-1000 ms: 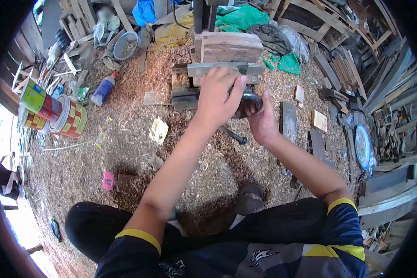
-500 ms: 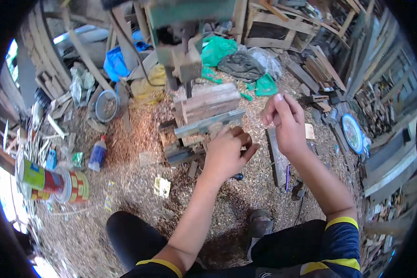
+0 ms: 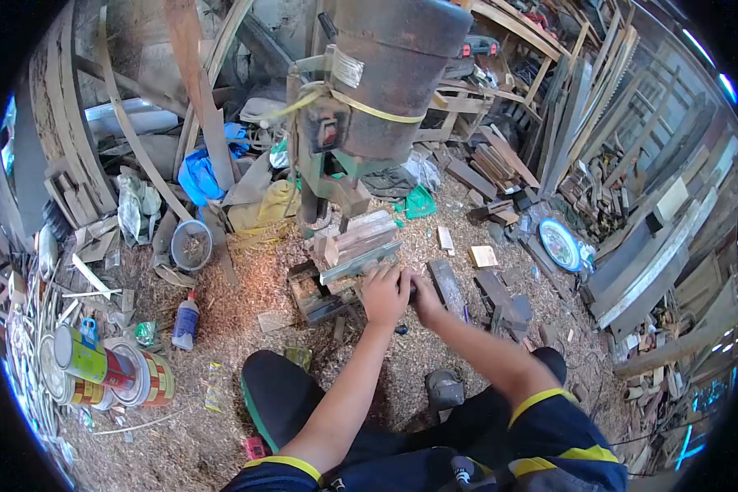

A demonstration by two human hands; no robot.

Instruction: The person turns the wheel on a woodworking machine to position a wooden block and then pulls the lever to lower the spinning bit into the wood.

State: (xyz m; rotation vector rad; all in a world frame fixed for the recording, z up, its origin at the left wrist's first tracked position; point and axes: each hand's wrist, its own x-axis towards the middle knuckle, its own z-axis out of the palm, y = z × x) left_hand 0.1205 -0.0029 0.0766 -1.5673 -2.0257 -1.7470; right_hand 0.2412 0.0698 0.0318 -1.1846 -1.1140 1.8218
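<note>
A reddish wood block (image 3: 365, 239) sits in a metal vise (image 3: 361, 264) below a machine with a large brown motor housing (image 3: 398, 86). My left hand (image 3: 385, 297) is at the vise's near right end, back upward, fingers bent down over it; what they grip is hidden. Close beside it, my right hand (image 3: 425, 300) is closed, with a bit of something dark showing at its fingers. Its kind is not clear. Behind the block stands the machine's green and rusty column, and a switch (image 3: 328, 131) is on the housing's left side.
Wood shavings cover the floor. Left are a bucket (image 3: 192, 245), a glue-like bottle (image 3: 186, 321) and paint cans (image 3: 143, 373). Dark wood pieces (image 3: 447, 289) lie right of my hands, with a round patterned plate (image 3: 559, 244) farther off. Planks lean along the right side.
My right hand has come down from its raised place to beside my left hand. My left hand's fingers have drawn in at the vise's end. The view has tilted up, showing more of the machine.
</note>
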